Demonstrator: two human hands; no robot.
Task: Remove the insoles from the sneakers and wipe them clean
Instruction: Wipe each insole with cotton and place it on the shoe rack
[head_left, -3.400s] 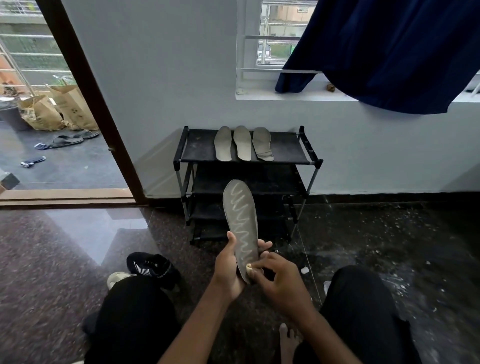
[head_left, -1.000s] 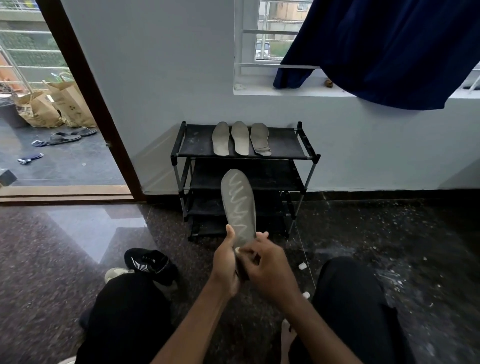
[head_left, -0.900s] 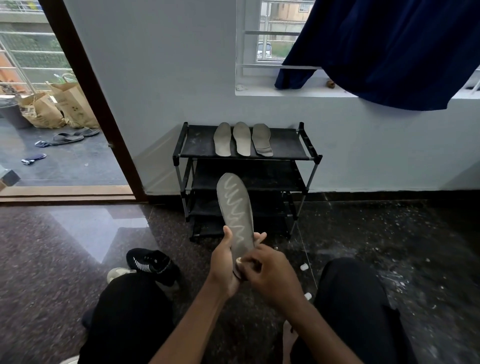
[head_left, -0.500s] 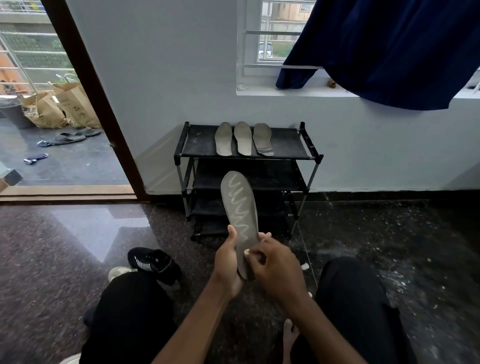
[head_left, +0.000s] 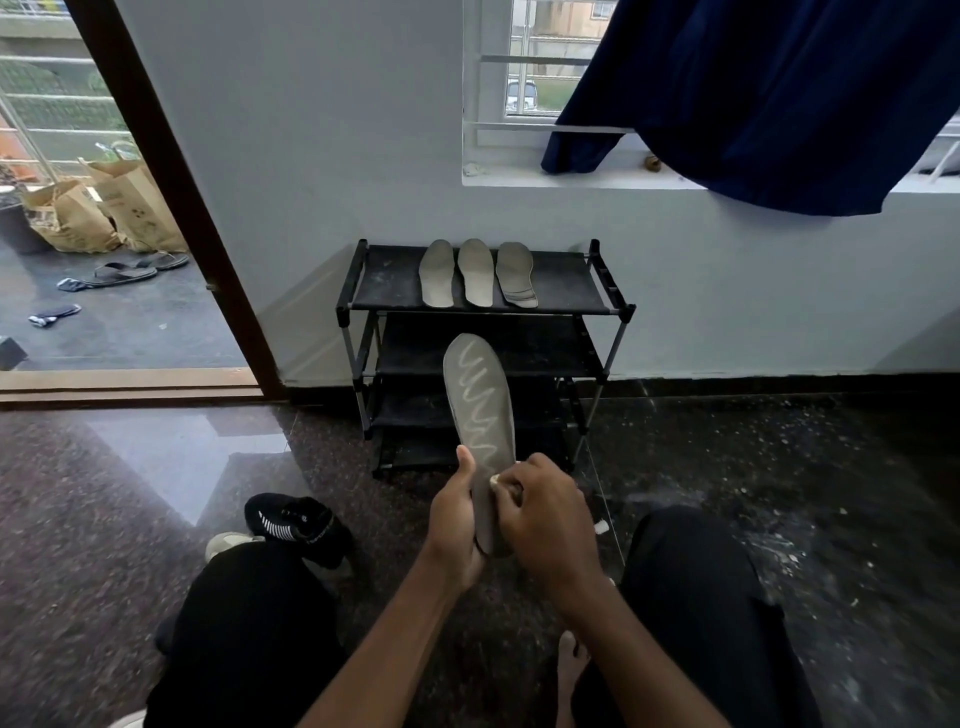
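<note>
A grey insole (head_left: 480, 405) with a pale zigzag line stands upright in front of me, toe end up. My left hand (head_left: 454, 519) grips its heel end from the left, thumb along the edge. My right hand (head_left: 545, 512) pinches a small pale wipe (head_left: 493, 480) against the insole's lower face. Three more grey insoles (head_left: 477, 273) lie side by side on top of the black shoe rack (head_left: 566, 283). A black sneaker (head_left: 296, 525) with white stripes lies on the floor by my left knee.
The rack stands against the grey wall under a window with a dark blue curtain (head_left: 769, 98). An open doorway (head_left: 104, 260) at the left shows paper bags and sandals outside. My knees (head_left: 249, 613) in black trousers flank the hands on a speckled dark floor.
My right hand has slid the wipe a little up and down the lower part of the insole. My left hand has kept its grip, and the insole tilts slightly differently.
</note>
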